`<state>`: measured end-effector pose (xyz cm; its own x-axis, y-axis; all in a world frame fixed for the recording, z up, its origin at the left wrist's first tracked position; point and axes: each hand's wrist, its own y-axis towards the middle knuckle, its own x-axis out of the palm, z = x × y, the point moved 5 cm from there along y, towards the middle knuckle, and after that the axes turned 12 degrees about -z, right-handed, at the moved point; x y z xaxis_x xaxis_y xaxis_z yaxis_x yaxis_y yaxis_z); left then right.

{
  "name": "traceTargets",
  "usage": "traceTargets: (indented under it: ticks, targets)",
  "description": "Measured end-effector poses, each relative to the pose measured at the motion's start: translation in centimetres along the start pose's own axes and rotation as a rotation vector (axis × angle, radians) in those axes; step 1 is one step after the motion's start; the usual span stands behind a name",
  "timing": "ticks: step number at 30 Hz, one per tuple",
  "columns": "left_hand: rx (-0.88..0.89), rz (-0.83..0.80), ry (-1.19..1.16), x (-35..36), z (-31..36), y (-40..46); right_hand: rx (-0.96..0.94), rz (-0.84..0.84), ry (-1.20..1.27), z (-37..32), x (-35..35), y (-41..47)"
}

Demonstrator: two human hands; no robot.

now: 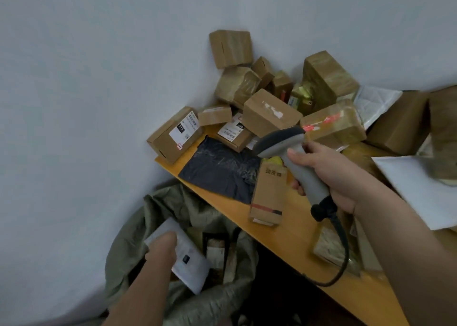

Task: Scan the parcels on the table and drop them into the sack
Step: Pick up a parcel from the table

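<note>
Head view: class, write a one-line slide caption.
Left hand holds a white parcel over the sack; right hand grips the scanner above the table.

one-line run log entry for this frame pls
left hand: holds white parcel over sack | right hand: grips scanner over table | stage: drop

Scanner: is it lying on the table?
No, the right hand grips the scanner above the table.
</note>
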<state>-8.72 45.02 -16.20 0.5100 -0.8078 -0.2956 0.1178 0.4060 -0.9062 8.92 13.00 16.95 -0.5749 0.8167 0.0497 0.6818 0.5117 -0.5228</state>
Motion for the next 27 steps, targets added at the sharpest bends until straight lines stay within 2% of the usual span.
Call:
traceTargets:
  ticks: [1,2,5,8,11,15,19,22,24,27]
  targets:
    - [0.108,0.069,0.097,0.1,2.1,-2.4,0.010,0.028,-0.002,0.3,-0.6,-0.3]
    - [0.170,0.135,0.050,1.3,3.3,-6.4,0.017,0.058,0.002,0.6,-1.3,-0.7]
    - [0.332,0.145,0.325,6.1,6.3,-12.4,0.022,0.146,0.042,1.4,-3.6,-2.0]
    - [0.597,0.082,0.542,12.1,9.1,-15.7,0.007,0.207,0.081,2.2,-5.6,-3.0]
    - [0.729,-0.064,0.745,18.2,9.8,-17.4,0.020,0.250,0.132,3.4,-7.4,-3.6]
    - [0.649,-0.163,0.936,23.8,8.7,-16.7,0.058,0.261,0.135,5.5,-9.6,-4.5]
    - [0.611,-0.066,1.051,26.3,7.8,-15.0,0.106,0.285,0.136,7.7,-12.5,-5.8]
    - [0.645,-0.048,1.017,26.6,8.2,-15.2,0.143,0.332,0.119,8.8,-14.8,-6.3]
    - [0.613,-0.218,0.866,26.4,8.9,-15.3,0.143,0.334,0.152,9.0,-15.6,-6.2]
    - [0.425,-0.635,0.513,25.2,9.0,-17.2,0.113,0.314,0.208,8.5,-16.1,-5.9]
